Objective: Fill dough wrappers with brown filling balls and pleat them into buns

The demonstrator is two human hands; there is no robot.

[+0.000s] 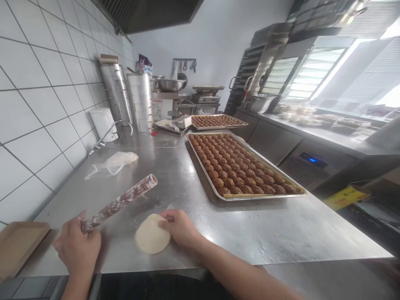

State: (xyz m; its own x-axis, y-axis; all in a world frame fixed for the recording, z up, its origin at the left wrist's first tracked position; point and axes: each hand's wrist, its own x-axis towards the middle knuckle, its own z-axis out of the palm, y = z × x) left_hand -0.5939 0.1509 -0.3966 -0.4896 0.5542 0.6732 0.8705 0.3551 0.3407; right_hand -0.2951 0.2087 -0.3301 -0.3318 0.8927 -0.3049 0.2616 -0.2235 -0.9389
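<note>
My left hand [78, 241] is wrapped round one end of a floury rolling pin [121, 203], which points away to the right over the steel table [162, 183]. My right hand [179, 227] pinches the right edge of a flat, round, pale dough wrapper [153, 234] near the table's front edge. Whether the wrapper lies flat or is partly lifted, I cannot tell. Beyond my right hand, a large metal tray [259, 197] holds rows of brown, rough-surfaced balls [240, 173].
A second tray of balls [218, 121] stands farther back. On the left are a plastic bag of something pale [117, 161], a curved tap [121, 122] and a brown tray [21, 243]. Tall metal cylinders [139, 102] stand by the tiled wall. A counter with a blue display [312, 160] runs along the right.
</note>
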